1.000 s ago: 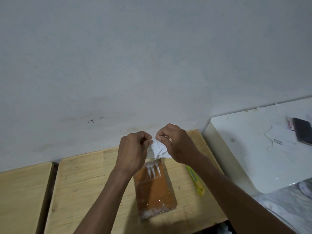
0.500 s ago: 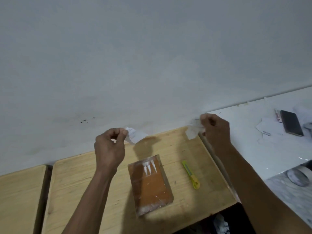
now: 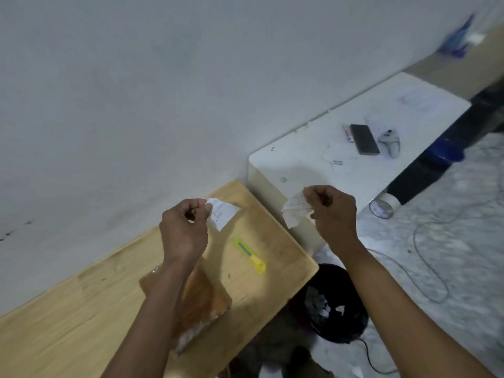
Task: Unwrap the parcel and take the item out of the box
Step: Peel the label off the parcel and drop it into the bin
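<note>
Left hand (image 3: 184, 236) raised over the wooden counter (image 3: 68, 317), thumb and forefinger pinched on a torn white paper piece (image 3: 222, 212) with faint print. Right hand (image 3: 331, 214) held off the counter's right edge, in front of the white cabinet (image 3: 300, 159), grip clenched on a second crumpled paper scrap (image 3: 296, 211). The two hands are well apart, each with its own piece. Parcel (image 3: 204, 304), brown box under clear plastic wrap, lies flat on the counter below the left forearm, partly hidden by it; neither hand touches it. Yellow utility knife (image 3: 249, 255) lies on the counter just right of the parcel, between the two arms. On the white cabinet top: dark phone (image 3: 364, 139), a white game controller (image 3: 390, 140) beside it, some paper slips (image 3: 336, 156). Tape roll (image 3: 384, 205) sits at the cabinet's near right corner. Black bin (image 3: 332, 304) on the floor below the counter's corner, white scraps inside. Thin cable (image 3: 431, 266) loops across the marbled floor on the right. Plain grey wall (image 3: 163, 91) behind. Frame slightly blurred.
</note>
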A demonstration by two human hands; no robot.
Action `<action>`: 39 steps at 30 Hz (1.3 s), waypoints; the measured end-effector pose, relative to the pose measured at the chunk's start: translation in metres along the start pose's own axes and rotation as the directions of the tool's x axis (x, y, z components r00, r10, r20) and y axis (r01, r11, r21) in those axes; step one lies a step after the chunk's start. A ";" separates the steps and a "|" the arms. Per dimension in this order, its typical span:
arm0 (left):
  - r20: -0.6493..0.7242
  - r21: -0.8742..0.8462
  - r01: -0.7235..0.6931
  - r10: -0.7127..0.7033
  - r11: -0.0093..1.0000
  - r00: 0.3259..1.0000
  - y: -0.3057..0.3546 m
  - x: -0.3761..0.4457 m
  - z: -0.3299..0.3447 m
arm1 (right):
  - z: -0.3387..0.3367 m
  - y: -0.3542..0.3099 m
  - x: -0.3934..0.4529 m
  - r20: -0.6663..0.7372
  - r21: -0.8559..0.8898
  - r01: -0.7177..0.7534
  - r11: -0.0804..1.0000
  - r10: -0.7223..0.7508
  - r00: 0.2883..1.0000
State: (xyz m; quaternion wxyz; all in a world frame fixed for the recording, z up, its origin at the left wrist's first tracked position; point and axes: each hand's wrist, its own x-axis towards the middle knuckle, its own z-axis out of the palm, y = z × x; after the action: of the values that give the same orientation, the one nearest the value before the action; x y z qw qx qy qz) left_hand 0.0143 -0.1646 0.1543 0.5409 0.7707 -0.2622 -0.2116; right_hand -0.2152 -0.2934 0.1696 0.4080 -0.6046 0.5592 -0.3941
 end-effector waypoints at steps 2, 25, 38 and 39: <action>0.066 0.006 -0.022 0.022 1.000 0.998 0.010 -0.010 0.029 | -0.029 0.013 0.001 -0.051 -0.014 -0.029 0.999 0.029 0.998; 0.470 0.449 -0.002 -0.235 0.894 0.851 -0.069 -0.255 0.380 | -0.252 0.319 -0.033 -0.217 -0.311 -0.549 0.776 0.505 0.836; 0.577 0.514 -0.055 -0.298 0.856 0.761 -0.188 -0.218 0.473 | -0.183 0.449 0.020 -0.096 -0.438 -0.556 0.706 0.578 0.810; 0.580 0.520 -0.051 -0.308 0.853 0.754 -0.191 -0.217 0.473 | -0.182 0.451 0.020 -0.093 -0.449 -0.556 0.699 0.582 0.808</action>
State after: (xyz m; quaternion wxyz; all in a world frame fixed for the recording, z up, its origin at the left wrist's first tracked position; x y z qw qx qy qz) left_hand -0.4083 -0.3168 -0.1706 0.1795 0.7806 -0.4217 -0.4249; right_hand -0.5434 -0.3414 -0.1869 0.3717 -0.4911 0.7828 -0.0889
